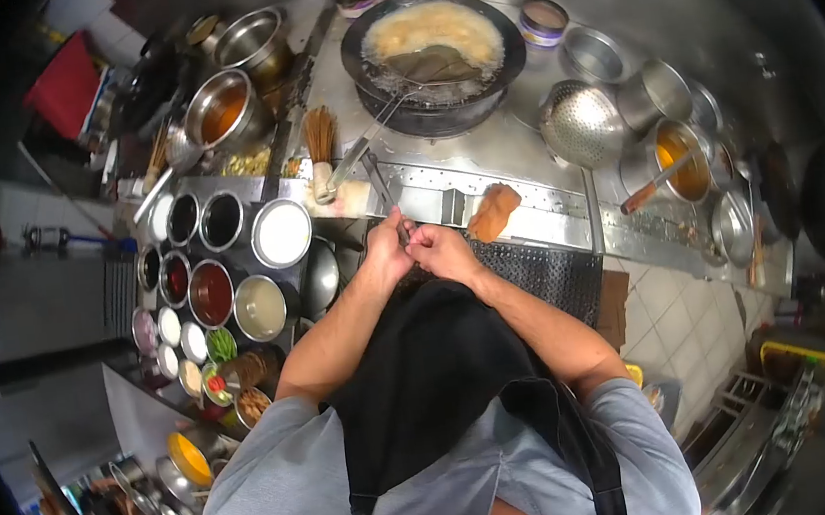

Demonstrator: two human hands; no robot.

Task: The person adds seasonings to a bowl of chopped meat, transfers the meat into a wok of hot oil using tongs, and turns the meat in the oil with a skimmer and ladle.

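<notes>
Both hands meet in front of the black apron, at the stove's front edge. My left hand (388,248) is closed on a thin metal tool (377,179) that points up toward the wok. Fingers of my right hand (439,252) are pinched together, touching the left; what they hold, if anything, is too small to tell. An orange-brown cloth (494,213) lies on the ledge just right of the hands. Beyond, a wok (509,74) holds bubbling, foamy oil, with a strainer (433,66) resting in it and its handle reaching toward the front left.
Left stand round tubs of sauces, including a white one (281,233) and a red one (210,293). A bamboo brush (321,141) stands left of the wok. Right are a perforated ladle (582,124), metal bowls and a pot of orange liquid (681,161).
</notes>
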